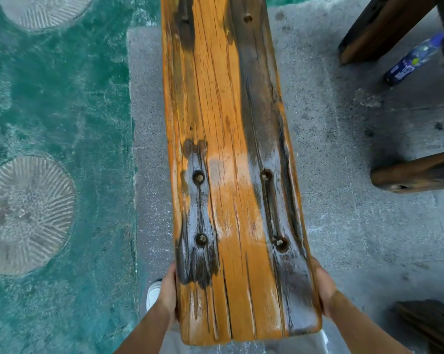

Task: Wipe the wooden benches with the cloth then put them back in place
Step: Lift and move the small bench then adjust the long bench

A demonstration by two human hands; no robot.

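left grip point(167, 293) and right grip point(323, 290) low, apart, fingers hidden

A blue-labelled plastic bottle point(413, 60) is lying on the grey concrete floor point(343, 139). A green painted surface point(62, 103) with round ribbed stone discs point(24, 215) is adjoining it at left.

One orange-and-dark wooden bench point(231, 175) fills the middle, with two hands on its near end: the left hand point(168, 295) and the right hand point(323, 290). Its top shows five round peg holes point(198, 176). One plastic bottle point(412, 60) lies on the concrete. One white shoe point(153, 293) shows.
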